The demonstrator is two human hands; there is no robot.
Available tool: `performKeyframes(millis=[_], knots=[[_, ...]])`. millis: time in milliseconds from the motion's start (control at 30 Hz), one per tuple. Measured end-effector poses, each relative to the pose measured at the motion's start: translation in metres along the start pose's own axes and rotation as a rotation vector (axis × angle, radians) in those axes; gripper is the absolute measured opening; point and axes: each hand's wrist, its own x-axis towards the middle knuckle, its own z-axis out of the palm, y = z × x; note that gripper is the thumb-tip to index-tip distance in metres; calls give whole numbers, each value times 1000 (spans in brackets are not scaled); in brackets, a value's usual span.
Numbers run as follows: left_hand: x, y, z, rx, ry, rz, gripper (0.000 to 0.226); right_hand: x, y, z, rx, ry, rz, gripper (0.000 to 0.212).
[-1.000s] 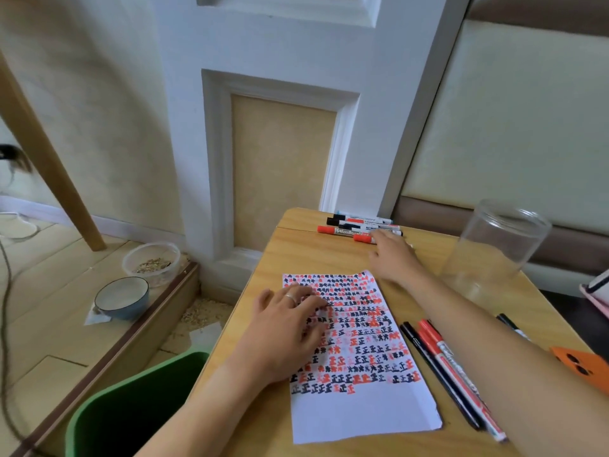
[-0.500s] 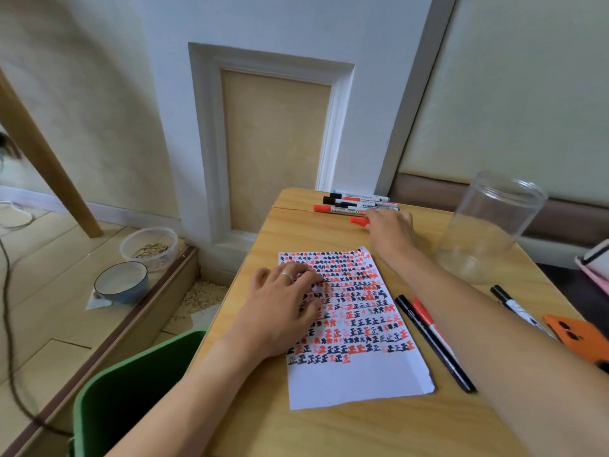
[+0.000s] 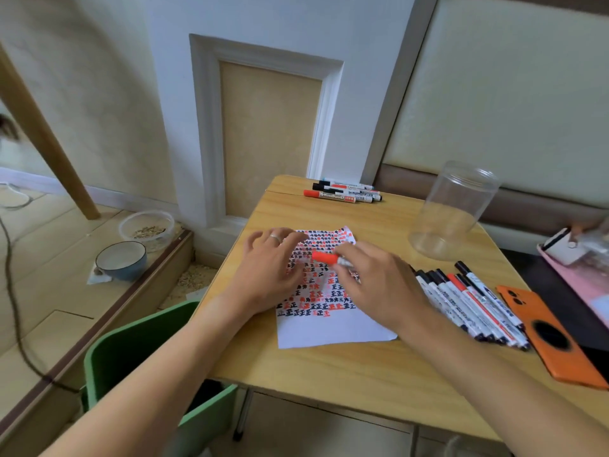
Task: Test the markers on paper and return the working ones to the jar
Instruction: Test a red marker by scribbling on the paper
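A white paper [image 3: 333, 329] covered in red and black marks lies on the wooden table [image 3: 346, 371]. My left hand [image 3: 268, 268] rests flat on the paper's left part, fingers spread. My right hand [image 3: 375, 285] holds a red-capped marker [image 3: 326, 257] over the paper, cap pointing left. A clear jar [image 3: 453, 211] stands at the right rear with nothing visible inside. Several markers [image 3: 344, 192] lie at the far table edge. A row of several markers [image 3: 471, 305] lies right of the paper.
An orange phone [image 3: 557, 338] lies at the table's right edge, a pink item [image 3: 580, 278] beyond it. A green bin [image 3: 131, 357] stands left of the table. On the floor sit a blue bowl [image 3: 121, 263] and a clear dish [image 3: 146, 227].
My right hand drew back from the far pile with a red-capped marker and now holds it over the paper. The view tilted down, showing more markers at the right.
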Motion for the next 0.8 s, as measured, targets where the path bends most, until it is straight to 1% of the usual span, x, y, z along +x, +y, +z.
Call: performKeyframes(millis=[67,133,167,233,300,333,500,633,700,800], knots=[[-5,9,-10,-77,6,66,57,-19,-6,-3,45,-21,32,18],[-13,21,-16,-162,-47,145,52,-33,-11,-4,71,-39,42,25],[-18,27,-17,-179,-82,185,48,-37,-14,-6,72,-42,34,26],[-27,39,-14,-147,-138,240,41,-44,-19,-9,47,-21,5,22],[-30,45,-9,-119,-145,244,35,-48,-23,-11,-19,10,-24,15],[-30,45,-7,-137,-140,239,33,-50,-25,-11,-27,8,-23,14],[-30,43,-3,-222,-124,264,42,-54,-27,-10,32,-20,29,21],[-30,40,1,-193,-120,283,42,-54,-28,-5,49,-121,45,21],[-29,38,3,-191,-134,275,35,-54,-28,-4,52,-174,40,28],[-29,38,3,-217,-148,272,29,-54,-28,-7,44,-196,14,32]])
